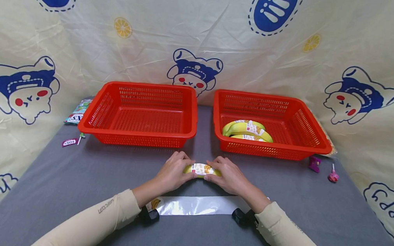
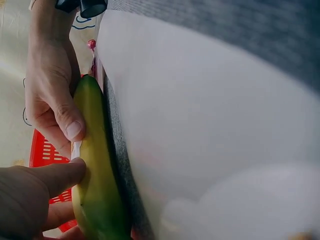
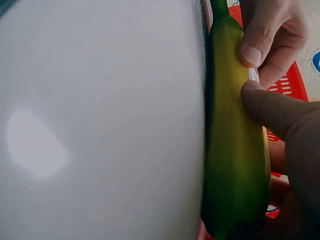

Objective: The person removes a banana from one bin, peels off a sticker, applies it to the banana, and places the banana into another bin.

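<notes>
While both hands, left (image 1: 173, 171) and right (image 1: 226, 175), pinch the labelled banana (image 1: 201, 170) on the desk (image 1: 72, 182), bagging looks next: the plastic bag (image 1: 197, 205) needs opening.

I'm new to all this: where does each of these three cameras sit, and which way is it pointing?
Head: worn on the head, looking forward and down at the table and two red baskets; both forearms and both hands show.
Left wrist: low by the table, looking along the banana; both thumbs show, the left hand nearest.
Right wrist: the same from the other side; the right hand is nearest.
Shared: all three show the banana held by both hands, beside a clear plastic strip.
</notes>
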Motion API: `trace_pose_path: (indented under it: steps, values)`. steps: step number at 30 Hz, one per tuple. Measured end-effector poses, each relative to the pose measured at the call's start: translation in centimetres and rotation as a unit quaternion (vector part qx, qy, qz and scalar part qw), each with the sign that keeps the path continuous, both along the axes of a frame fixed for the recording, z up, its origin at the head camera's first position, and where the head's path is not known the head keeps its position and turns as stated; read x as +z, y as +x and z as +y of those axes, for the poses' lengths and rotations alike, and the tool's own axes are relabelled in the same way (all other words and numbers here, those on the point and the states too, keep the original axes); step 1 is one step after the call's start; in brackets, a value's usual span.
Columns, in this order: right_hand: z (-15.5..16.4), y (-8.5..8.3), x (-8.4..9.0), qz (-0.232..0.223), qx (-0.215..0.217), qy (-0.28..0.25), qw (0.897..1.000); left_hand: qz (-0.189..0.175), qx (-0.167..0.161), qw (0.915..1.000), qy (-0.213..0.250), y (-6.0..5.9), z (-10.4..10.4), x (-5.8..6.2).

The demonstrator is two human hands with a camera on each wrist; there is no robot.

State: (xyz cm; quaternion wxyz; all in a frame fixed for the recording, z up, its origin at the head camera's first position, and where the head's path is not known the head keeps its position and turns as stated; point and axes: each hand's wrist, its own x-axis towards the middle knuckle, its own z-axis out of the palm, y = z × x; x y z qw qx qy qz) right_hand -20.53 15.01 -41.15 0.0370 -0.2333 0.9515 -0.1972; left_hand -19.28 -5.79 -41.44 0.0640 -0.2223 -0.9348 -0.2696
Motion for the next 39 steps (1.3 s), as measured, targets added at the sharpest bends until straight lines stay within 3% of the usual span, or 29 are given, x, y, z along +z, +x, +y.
trace_pose_path:
  steps: [8, 13, 18, 21, 23, 26, 29, 34, 36, 39]
  values:
    - [0.3, -0.2, -0.2, -0.013, -0.008, -0.010, 1.000, -0.004, 0.004, 1.0000, 0.004, 0.0, -0.5, -0.2]
    - [1.2, 0.0, -0.1, -0.022, -0.037, -0.077, 0.996, -0.039, 0.022, 0.9986, 0.027, 0.3, -0.9, 0.0]
    - [3.5, 0.2, 0.3, -0.047, -0.088, -0.168, 0.981, -0.089, 0.048, 0.9929, 0.063, 0.7, -1.6, -0.1]
    - [5.3, 0.2, 0.5, -0.074, -0.125, -0.227, 0.963, -0.121, 0.061, 0.9876, 0.079, 0.9, -2.0, -0.2]
    - [6.5, 0.2, 0.8, -0.096, -0.158, -0.270, 0.945, -0.134, 0.066, 0.9851, 0.086, 1.0, -2.2, -0.3]
    - [8.3, 0.0, 1.4, -0.130, -0.206, -0.346, 0.906, -0.144, 0.068, 0.9828, 0.093, 1.1, -2.4, -0.4]
    - [9.8, -0.1, 2.1, -0.155, -0.233, -0.436, 0.855, -0.148, 0.071, 0.9812, 0.101, 1.2, -2.4, -0.5]
    - [11.8, -0.5, 2.4, -0.188, -0.237, -0.565, 0.768, -0.152, 0.073, 0.9793, 0.112, 1.1, -2.6, -0.7]
    - [12.3, -0.7, 2.4, -0.198, -0.241, -0.591, 0.744, -0.151, 0.072, 0.9792, 0.115, 1.1, -2.6, -0.7]
    - [12.9, -1.0, 2.3, -0.206, -0.253, -0.613, 0.719, -0.150, 0.072, 0.9789, 0.118, 1.0, -2.6, -0.9]
